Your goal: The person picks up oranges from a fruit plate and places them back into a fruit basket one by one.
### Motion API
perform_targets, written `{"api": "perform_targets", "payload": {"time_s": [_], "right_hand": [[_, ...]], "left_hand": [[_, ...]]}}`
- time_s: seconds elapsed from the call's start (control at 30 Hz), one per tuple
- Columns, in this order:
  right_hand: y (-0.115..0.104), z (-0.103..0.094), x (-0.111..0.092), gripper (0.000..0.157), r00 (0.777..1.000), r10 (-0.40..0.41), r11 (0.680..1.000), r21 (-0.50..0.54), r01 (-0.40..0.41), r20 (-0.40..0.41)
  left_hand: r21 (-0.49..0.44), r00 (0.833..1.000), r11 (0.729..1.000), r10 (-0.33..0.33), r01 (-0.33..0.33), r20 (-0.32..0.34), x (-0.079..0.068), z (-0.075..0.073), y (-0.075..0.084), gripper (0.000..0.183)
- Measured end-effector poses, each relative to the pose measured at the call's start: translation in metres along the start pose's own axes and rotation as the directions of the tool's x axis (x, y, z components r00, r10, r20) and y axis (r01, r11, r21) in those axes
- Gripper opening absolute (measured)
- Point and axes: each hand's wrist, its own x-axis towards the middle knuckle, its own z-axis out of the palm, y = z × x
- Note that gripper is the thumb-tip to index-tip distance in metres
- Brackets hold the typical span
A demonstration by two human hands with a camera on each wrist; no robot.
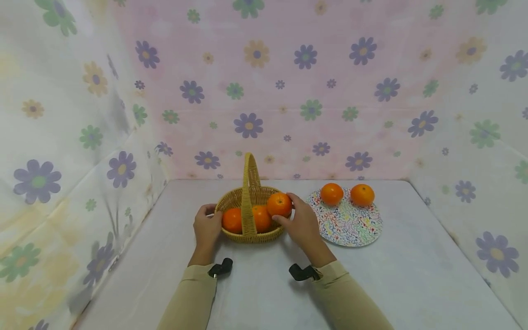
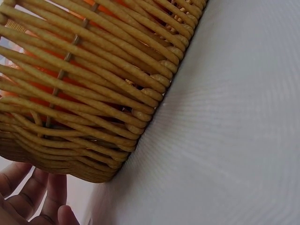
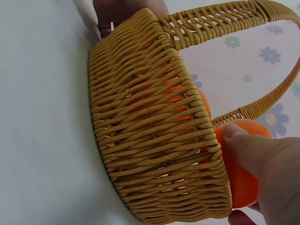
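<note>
A yellow wicker basket (image 1: 247, 238) with a tall hoop handle stands on the table, two oranges (image 1: 232, 221) visible inside it. At its left end, my left hand (image 1: 207, 228) holds the rim, thumb at the top edge and fingers on the outside. In the left wrist view, the fingers (image 2: 33, 192) show beneath the woven side. My right hand (image 1: 303, 223) grips another orange (image 1: 279, 204) between thumb and fingers at the basket's right end. Seen from the right wrist, that orange (image 3: 241, 180) is against the rim, with the thumb pressed on it.
Right of the basket lies a round plate (image 1: 350, 227) with a multicoloured speckled pattern. Two more oranges (image 1: 332, 194) sit near its far edge. Flowered cloth walls (image 1: 280, 98) enclose the white table (image 1: 260, 288) at the back and both sides.
</note>
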Motion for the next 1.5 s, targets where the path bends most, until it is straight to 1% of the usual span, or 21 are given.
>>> {"api": "perform_targets", "payload": {"time_s": [0.1,0.2,0.37,0.53,0.7,0.83,0.9,1.03,1.27,1.4,1.5], "right_hand": [[0.0,0.002,-0.001,0.079,1.0,0.004,1.0,-0.003,-0.004,-0.015],[-0.002,0.001,-0.001,0.078,1.0,0.013,1.0,0.013,-0.013,-0.015],[-0.006,-0.001,-0.002,0.077,1.0,0.008,0.997,0.071,-0.007,-0.013],[-0.011,-0.002,-0.001,0.077,1.0,0.004,0.991,0.135,-0.001,-0.022],[-0.019,0.004,0.004,0.08,0.998,0.043,0.987,0.155,-0.048,0.037],[-0.029,0.009,0.012,0.08,0.998,0.024,0.99,0.135,-0.032,0.06],[-0.036,0.011,0.016,0.08,0.997,0.002,0.99,0.139,-0.012,0.072],[-0.048,0.017,0.024,0.079,0.993,-0.018,0.987,0.159,0.0,0.115],[-0.062,0.036,0.035,0.073,0.987,-0.006,0.995,0.102,-0.01,0.162],[-0.066,0.046,0.037,0.075,0.982,-0.001,0.994,0.111,-0.021,0.187],[-0.069,0.051,0.035,0.079,0.981,0.015,0.99,0.133,-0.041,0.195]], "left_hand": [[-0.001,1.0,1.0,0.004,-0.004,-0.001,0.001,0.0,0.0,0.035],[0.003,1.0,1.0,0.003,-0.003,0.002,0.001,-0.001,0.0,0.035],[0.007,1.0,1.0,-0.011,0.011,0.004,0.002,-0.001,-0.001,0.036],[0.009,1.0,1.0,-0.001,0.001,0.002,0.002,-0.002,-0.002,0.036],[0.016,1.0,1.0,-0.001,0.001,-0.014,0.0,-0.003,-0.001,0.035],[0.017,1.0,1.0,0.002,-0.002,-0.003,0.0,-0.003,-0.001,0.036],[0.013,1.0,1.0,0.003,-0.003,0.004,0.0,-0.002,-0.001,0.037],[0.006,1.0,1.0,0.01,-0.01,0.002,0.001,0.0,-0.002,0.036],[0.015,1.0,0.999,0.028,-0.028,-0.011,0.002,0.002,-0.004,0.035],[0.013,0.999,0.999,0.036,-0.036,-0.025,0.002,0.003,-0.004,0.035],[0.01,1.0,1.0,0.02,-0.02,-0.024,0.001,0.001,-0.004,0.035]]}}
